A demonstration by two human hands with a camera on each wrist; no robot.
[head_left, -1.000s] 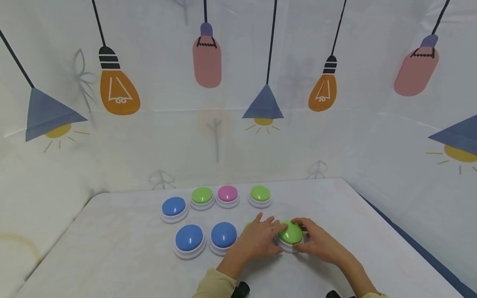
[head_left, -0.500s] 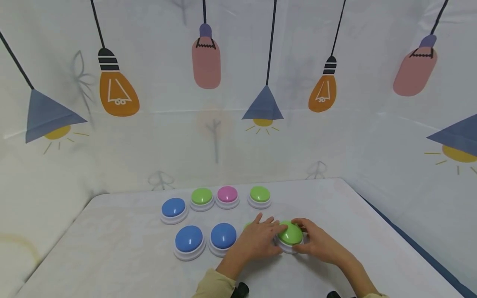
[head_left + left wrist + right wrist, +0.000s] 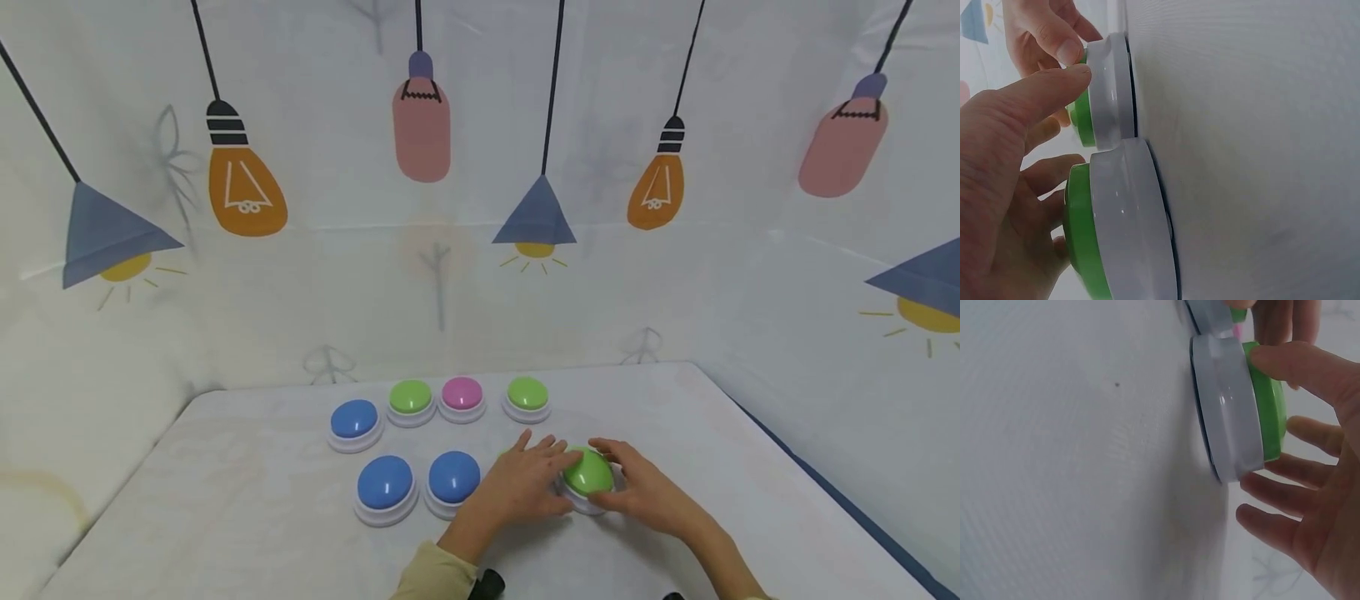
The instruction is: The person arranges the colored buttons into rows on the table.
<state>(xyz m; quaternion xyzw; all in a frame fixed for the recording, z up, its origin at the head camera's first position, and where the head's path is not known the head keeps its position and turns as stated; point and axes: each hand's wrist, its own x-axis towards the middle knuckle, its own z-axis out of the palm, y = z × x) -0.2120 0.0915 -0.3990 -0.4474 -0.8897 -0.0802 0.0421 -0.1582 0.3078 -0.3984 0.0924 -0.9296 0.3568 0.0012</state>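
My right hand (image 3: 645,492) grips a green-domed push button (image 3: 588,473) on the white table, thumb at the near side and fingers round the far side. In the right wrist view the thumb lies on the edge of its green dome (image 3: 1269,409). My left hand (image 3: 517,485) spreads over a second green button (image 3: 1125,219), which it mostly hides in the head view. Its thumb and forefinger reach across to the left edge of the gripped button; the other fingers lie along the second one's dome. Both white bases sit side by side, flat on the tabletop.
Left of the hands stand two blue buttons (image 3: 454,477) (image 3: 386,483). Behind them a row holds another blue button (image 3: 355,419), a green button (image 3: 410,397), a pink button (image 3: 462,393) and a further green button (image 3: 528,394). A lamp-patterned cloth (image 3: 480,308) hangs behind the table.
The head view has shifted slightly. Both hands and all the buttons keep their places.
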